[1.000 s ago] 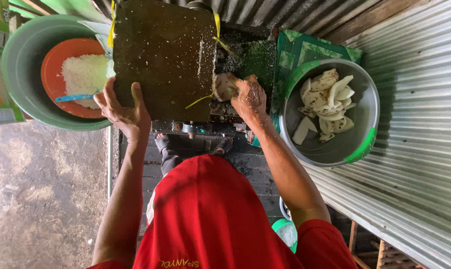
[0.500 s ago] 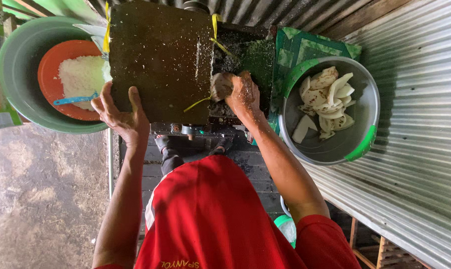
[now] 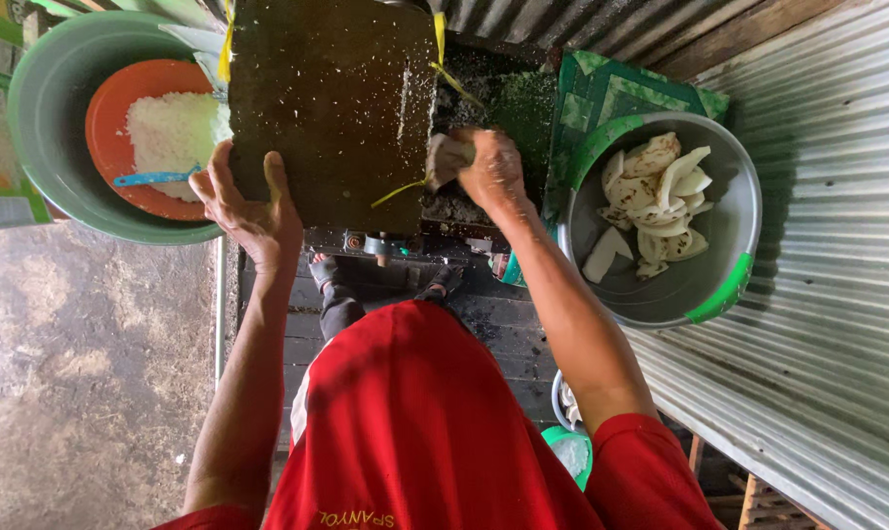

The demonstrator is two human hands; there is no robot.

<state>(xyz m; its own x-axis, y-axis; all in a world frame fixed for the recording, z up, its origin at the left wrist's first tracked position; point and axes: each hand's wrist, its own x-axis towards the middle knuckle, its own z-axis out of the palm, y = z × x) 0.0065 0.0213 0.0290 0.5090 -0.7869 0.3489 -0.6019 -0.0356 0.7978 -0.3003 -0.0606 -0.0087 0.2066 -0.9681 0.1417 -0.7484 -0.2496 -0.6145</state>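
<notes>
Head view: left hand (image 3: 253,211) fingers spread flat on the dark board (image 3: 332,108); right hand (image 3: 489,167) fingers grasping a coconut piece (image 3: 446,157).

I see a big green basin (image 3: 42,128) top left w/ an orange bowl (image 3: 111,157) inside; white grated stuff (image 3: 170,128) heaped in it, blue spoon (image 3: 155,179) lying across. Right side: metal basin (image 3: 660,285) w/ green rim patches, white pieces (image 3: 655,201) piled inside, sitting on a green patterned cloth (image 3: 611,88). Corrugated metal sheet (image 3: 837,294) along the right. Bare concrete floor (image 3: 81,373) lower left. Small green-rimmed bowl (image 3: 570,451) at bottom, partly hidden.
</notes>
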